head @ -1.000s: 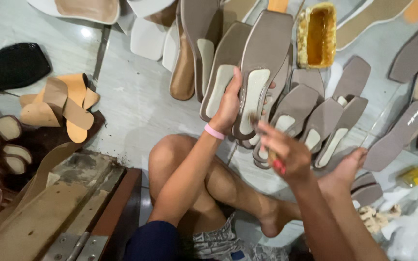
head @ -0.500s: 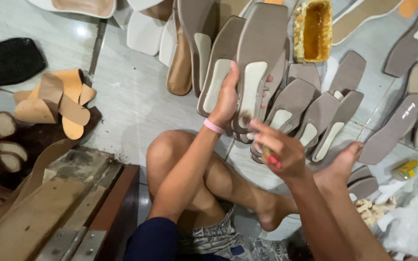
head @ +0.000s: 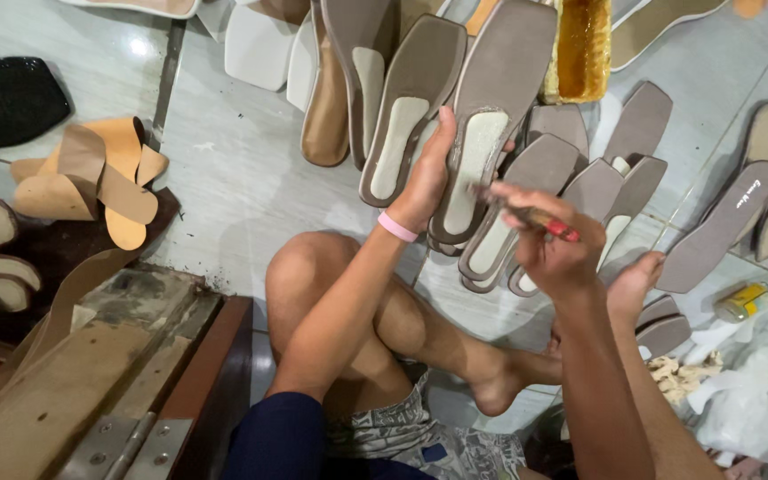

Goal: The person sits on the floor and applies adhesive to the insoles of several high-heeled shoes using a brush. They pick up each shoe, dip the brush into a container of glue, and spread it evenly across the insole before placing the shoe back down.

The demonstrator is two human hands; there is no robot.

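Far left: black pad (head: pixel 6 100) lying on the floor, tan strap pieces (head: pixel 91 178) piled just beside it, wooden bench (head: pixel 73 391) sitting low in the corner. Centre: left hand (head: pixel 428 173), pink wristband (head: pixel 397 227) on the wrist, is gripping a grey shoe sole (head: pixel 491 116) by its lower edge, fingers wrapped around it, holding it upright and tilted above the bent knee. Pale insert on the sole is facing the camera. Right hand (head: pixel 548 244) is closing around a small brush (head: pixel 535 216) with a red end, tip touching the sole's insert. Yellowish glue tin (head: pixel 582 49) sitting above. More grey soles (head: pixel 633 169) lying overlapped to the right; plastic bag (head: pixel 757 391) at far right.
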